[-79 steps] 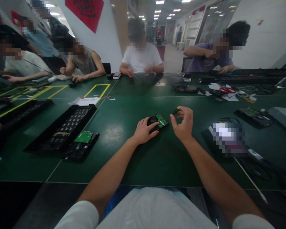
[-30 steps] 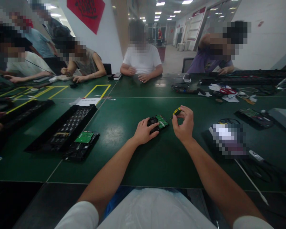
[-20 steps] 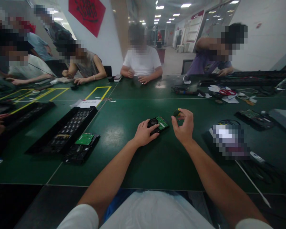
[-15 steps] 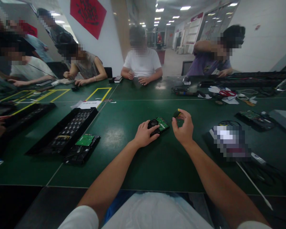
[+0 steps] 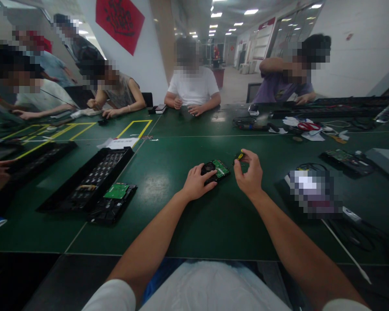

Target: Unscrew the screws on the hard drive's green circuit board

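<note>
A hard drive with a green circuit board point(image 5: 221, 167) lies on the green table, in front of my body. My left hand point(image 5: 198, 183) rests on its left part with the fingers apart, covering some of it. Just to the right of the drive, my right hand point(image 5: 250, 172) is raised and pinches a small black and yellow tool point(image 5: 239, 156) between thumb and fingers. The tool's lower end is too dark to make out.
Left on the table are a long black tray point(image 5: 87, 179) and a second drive point(image 5: 113, 203). To the right lie a dark box-like object point(image 5: 287, 190), cables, another drive point(image 5: 345, 162) and red scissors point(image 5: 308, 126). Several people sit across the table.
The black and yellow tool has turned in my right hand, showing more of its yellow part. My left hand has stayed in place on the drive.
</note>
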A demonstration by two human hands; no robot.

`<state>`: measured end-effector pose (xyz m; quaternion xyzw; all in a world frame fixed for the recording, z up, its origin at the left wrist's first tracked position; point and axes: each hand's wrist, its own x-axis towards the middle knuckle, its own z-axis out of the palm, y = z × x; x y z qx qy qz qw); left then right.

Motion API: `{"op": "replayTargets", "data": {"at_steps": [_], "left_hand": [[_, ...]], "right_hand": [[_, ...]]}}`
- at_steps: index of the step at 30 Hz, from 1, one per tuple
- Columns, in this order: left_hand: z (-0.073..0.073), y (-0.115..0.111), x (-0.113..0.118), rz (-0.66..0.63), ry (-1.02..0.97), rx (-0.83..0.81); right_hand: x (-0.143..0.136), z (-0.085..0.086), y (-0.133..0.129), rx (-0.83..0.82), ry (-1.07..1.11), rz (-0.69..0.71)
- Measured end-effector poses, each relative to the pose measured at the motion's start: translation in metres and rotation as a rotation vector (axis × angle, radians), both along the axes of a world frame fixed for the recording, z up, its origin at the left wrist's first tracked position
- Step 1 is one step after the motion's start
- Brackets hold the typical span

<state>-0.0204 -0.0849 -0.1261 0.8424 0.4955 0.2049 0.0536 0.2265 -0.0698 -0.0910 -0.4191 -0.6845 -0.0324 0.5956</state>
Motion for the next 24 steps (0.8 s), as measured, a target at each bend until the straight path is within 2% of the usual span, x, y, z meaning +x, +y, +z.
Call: {"op": "replayTargets", "data": {"at_steps": [4, 10, 14, 17, 20, 24], "left_hand": [[-0.0003, 0.0002, 0.0004, -0.001, 0.007, -0.002], [-0.0013, 0.0004, 0.0006, -0.001, 0.005, 0.012], [-0.0013, 0.0002, 0.0006, 0.000, 0.007, 0.007], [-0.0001, -0.0004, 0.0006, 0.003, 0.010, 0.001], [0.0011, -0.0008, 0.0009, 0.003, 0.005, -0.002], [0.0009, -0.0005, 0.0010, 0.005, 0.005, -0.002]], "right_hand": [[0.0000, 0.0002, 0.0002, -0.012, 0.025, 0.002], [0.0014, 0.0044, -0.0013, 0.014, -0.054, -0.022], [0.0004, 0.0000, 0.0001, -0.026, 0.002, 0.024], [0.0004, -0.0030, 0.0011, -0.029, 0.037, 0.003], [0.0011, -0.0020, 0.0003, -0.011, -0.004, -0.043], [0.0001, 0.0003, -0.0009, -0.010, -0.033, -0.006]]}}
